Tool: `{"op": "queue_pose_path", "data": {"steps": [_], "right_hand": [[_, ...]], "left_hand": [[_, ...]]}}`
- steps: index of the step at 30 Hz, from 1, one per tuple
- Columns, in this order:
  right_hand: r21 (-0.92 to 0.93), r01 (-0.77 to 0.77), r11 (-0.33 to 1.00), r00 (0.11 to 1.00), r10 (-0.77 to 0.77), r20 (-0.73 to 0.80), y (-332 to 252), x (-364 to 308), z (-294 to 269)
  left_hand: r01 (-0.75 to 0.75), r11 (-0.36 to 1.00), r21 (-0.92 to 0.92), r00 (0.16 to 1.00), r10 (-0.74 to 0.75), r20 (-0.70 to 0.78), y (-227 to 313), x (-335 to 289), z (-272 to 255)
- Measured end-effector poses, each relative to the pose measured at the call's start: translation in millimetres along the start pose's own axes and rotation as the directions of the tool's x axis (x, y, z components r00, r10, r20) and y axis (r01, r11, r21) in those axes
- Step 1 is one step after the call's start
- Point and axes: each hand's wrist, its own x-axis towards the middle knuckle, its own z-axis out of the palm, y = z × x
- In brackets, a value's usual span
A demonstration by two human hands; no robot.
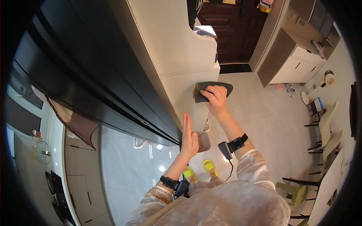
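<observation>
My right hand (217, 98) grips a dark grey cloth (226, 87) with a tan edge, pressing it on the side of a white cabinet (175, 88). The fingers are bent over the cloth's middle. Lower and to the left, my left hand (188, 141) is open, its fingers straight and together, upright beside the cabinet's lower end and the dark sliding door frame (124, 98). Whether it touches either one I cannot tell. Just right of that hand shows a greyish-brown, rounded box-like thing (204, 141), partly hidden by the hand. Each wrist wears a black strapped device.
A brown front door (226, 34) and a shoe cabinet (292, 62) stand at the far side. A white fan (328, 79), chairs (328, 120) and a green stool (296, 194) line the right. Kitchen cabinets (81, 188) are at left. Yellow slippers (209, 165) are on my feet.
</observation>
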Motion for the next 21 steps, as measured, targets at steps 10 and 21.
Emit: {"op": "queue_pose_path", "data": {"steps": [10, 21], "right_hand": [[0.002, -0.408, 0.913, 0.845, 0.377, 0.379, -18, -89, 3], [0.541, -0.736, -0.406, 0.140, 0.692, 0.709, -59, -38, -59]], "left_hand": [[-0.068, 0.998, -0.003, 0.998, 0.068, -0.001, 12, -4, -11], [-0.033, 0.999, 0.011, 0.999, 0.033, 0.007, 29, -6, -49]]}}
